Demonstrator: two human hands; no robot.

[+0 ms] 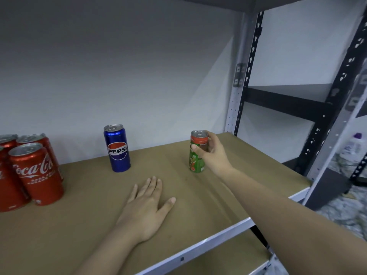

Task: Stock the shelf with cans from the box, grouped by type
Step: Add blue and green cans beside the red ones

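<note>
The right hand grips a slim green-and-red can from its right side, thumb across the near face and fingers curled round the far side. The can stands upright, its base on or just above the brown shelf board, toward the far right part of the board; contact at the base cannot be confirmed.

The left hand lies palm down on the board near the middle, fingers straight and slightly spread, thumb out to the right. It holds nothing.

A blue Pepsi can stands upright at the far centre of the board, well apart from the green-and-red can and to its left. At the left edge of the view, a group of red Coca-Cola cans stands upright, packed close together; some are cut off by the frame.

The board has a pale metal front rail. A perforated upright post rises at the far right corner. Beyond it stands a second, dark shelving unit.
</note>
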